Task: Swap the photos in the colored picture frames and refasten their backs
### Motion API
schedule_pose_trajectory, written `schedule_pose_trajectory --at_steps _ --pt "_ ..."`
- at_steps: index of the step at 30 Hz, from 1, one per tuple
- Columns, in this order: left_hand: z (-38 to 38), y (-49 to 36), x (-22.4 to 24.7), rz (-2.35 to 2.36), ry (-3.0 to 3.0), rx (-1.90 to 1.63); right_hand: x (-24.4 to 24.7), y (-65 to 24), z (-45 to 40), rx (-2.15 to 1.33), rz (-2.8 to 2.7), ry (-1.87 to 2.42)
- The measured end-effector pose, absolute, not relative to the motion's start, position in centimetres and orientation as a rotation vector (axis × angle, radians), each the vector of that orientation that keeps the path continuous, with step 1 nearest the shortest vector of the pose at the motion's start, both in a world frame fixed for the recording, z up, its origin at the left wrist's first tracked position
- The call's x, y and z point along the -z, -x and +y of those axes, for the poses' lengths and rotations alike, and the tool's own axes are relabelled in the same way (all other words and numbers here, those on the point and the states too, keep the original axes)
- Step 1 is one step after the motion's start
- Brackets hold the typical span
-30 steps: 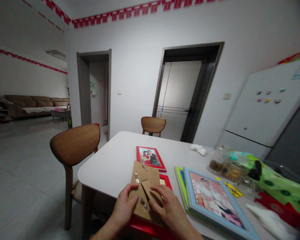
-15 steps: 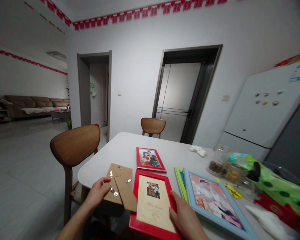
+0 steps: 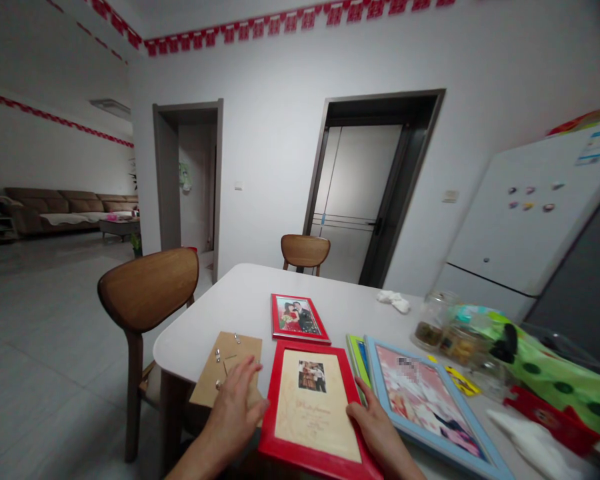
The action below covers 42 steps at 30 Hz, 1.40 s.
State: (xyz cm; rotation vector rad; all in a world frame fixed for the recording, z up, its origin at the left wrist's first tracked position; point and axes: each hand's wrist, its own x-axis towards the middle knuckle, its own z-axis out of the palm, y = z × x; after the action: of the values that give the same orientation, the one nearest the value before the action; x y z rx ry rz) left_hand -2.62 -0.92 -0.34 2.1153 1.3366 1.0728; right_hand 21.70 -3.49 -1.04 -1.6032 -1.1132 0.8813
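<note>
My right hand (image 3: pixel 375 423) grips the right edge of a red photo frame (image 3: pixel 275 380), thumb on its front. Inside the frame lies a cream paper insert (image 3: pixel 315 427) with a small printed picture and lettering. My left hand (image 3: pixel 233 407) has its fingers stretched over a brown backing board (image 3: pixel 247 347), thumb near the frame's left edge. Metal clips and a stand flap show on the board; the hand covers its lower part. Behind the held frame, a second red frame (image 3: pixel 300 317) with a couple's photo lies on the table.
A light blue frame (image 3: pixel 430 400) overlaps a green frame (image 3: pixel 353 353) on the right. Beyond them are glass jars (image 3: pixel 430 330), a green spotted bag (image 3: pixel 545 373) and crumpled white tissue (image 3: pixel 393 301). Wooden chairs (image 3: pixel 150 290) stand at the white table (image 3: pixel 215 300).
My left hand has moved right from the backing board's left edge toward the frame, its fingers now spread. The red frame sits straighter and its insert lies more squarely inside it.
</note>
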Motion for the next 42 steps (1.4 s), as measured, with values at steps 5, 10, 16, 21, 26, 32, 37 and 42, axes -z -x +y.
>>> schedule_pose_trajectory --at_steps 5,10,16,21,26,32,37,42 --pt "-3.6 -2.4 0.4 1.060 -2.255 -0.780 0.0 -20.8 -4.0 -1.168 -0.838 1.424" --pt "-4.0 -4.9 0.2 1.014 -2.333 -0.643 -1.0 -20.3 -4.7 -1.238 -0.719 1.255" --pt "-4.5 -5.9 -1.1 0.980 -2.427 -0.773 -1.6 -19.3 -5.1 -1.220 -0.748 1.253" --pt "-2.9 -2.9 -1.9 1.168 -2.287 -1.192 -0.9 -19.8 -4.6 -1.110 -0.878 1.445" --pt "-0.7 2.4 0.0 1.437 -1.791 -1.403 1.1 -22.1 -3.5 -0.725 -1.232 1.711" --pt "-1.5 5.8 3.2 1.651 -1.767 -1.115 2.2 -22.8 -3.1 -0.369 -1.542 2.005" --pt "-2.2 6.5 2.9 1.781 -1.939 -0.850 2.0 -22.4 -3.3 -0.276 -1.694 2.124" --pt "-2.6 6.8 2.5 1.883 -2.175 -0.756 2.5 -22.8 -3.6 -0.229 -1.758 2.168"
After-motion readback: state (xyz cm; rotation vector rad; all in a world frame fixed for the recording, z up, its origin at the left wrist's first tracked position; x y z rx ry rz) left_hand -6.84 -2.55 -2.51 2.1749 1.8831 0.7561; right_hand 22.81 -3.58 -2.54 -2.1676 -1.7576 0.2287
